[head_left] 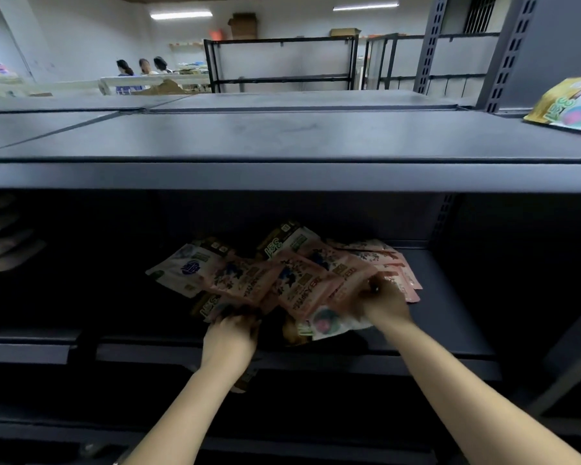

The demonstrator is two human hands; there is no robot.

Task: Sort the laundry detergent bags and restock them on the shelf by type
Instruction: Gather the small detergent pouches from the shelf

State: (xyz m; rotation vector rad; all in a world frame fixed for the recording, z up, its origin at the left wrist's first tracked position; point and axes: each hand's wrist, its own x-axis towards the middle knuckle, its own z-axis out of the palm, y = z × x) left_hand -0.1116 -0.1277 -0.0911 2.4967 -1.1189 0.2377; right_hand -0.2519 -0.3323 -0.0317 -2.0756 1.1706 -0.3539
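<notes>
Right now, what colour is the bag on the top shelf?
Yellow-gold bag, seen in the head view.

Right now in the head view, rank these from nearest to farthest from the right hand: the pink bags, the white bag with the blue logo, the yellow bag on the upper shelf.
1. Pink bags: touching the right hand, middle of the lower shelf.
2. White bag with the blue logo: left end of the pile.
3. Yellow bag: upper shelf, far right.

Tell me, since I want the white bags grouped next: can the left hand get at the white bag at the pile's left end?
Probably yes. The white bag lies mostly uncovered, only its right edge under a pink bag, and the left hand is close, though busy in the pile.
</notes>
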